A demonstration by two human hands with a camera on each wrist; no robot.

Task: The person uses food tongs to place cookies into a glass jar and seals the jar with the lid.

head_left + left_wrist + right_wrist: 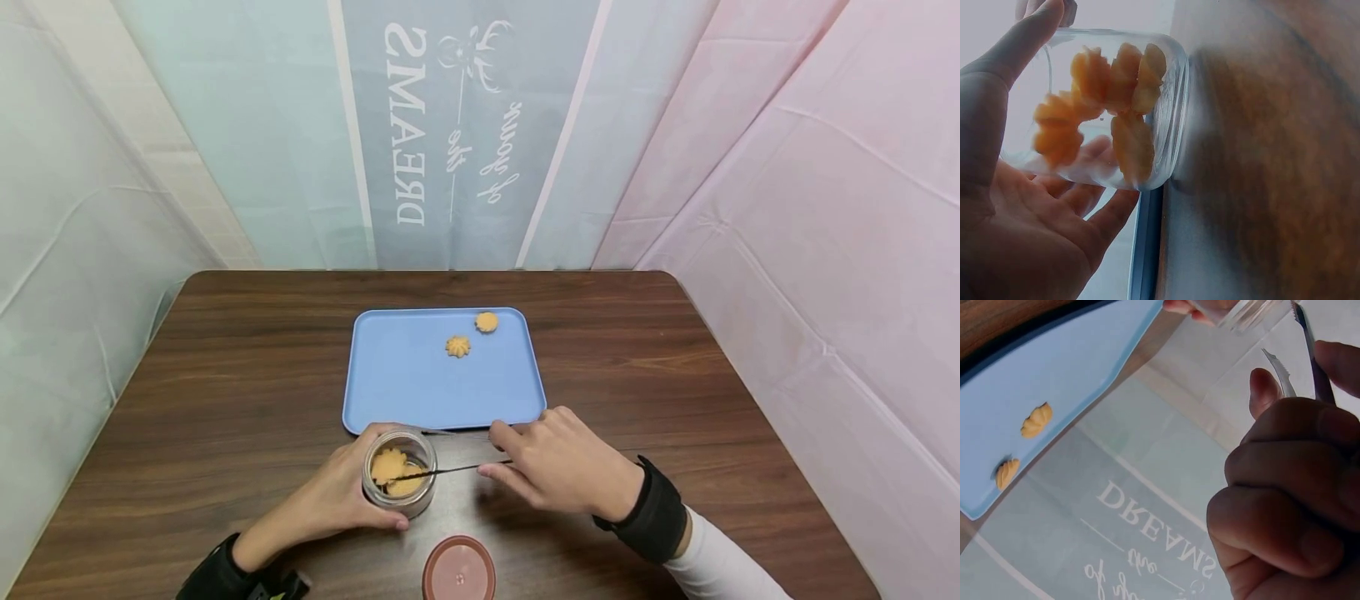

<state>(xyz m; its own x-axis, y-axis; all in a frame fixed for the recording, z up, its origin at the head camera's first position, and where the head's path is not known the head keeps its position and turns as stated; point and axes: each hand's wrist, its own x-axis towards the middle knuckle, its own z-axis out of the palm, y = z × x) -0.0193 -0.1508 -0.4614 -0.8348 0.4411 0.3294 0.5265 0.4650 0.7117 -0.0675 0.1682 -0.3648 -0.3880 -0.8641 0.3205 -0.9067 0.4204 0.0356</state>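
A small clear glass jar stands on the wooden table and holds several orange flower-shaped cookies. My left hand grips the jar from the left side. Metal tweezers are pinched in my right hand, their tips reaching into the jar's mouth over a cookie. The right wrist view shows the tweezers between my thumb and forefinger. Beyond the jar a blue tray carries two cookies.
A reddish-brown jar lid lies on the table near the front edge, between my forearms. Pastel cloth walls close in the table on the left, back and right. Dark bands wrap both wrists.
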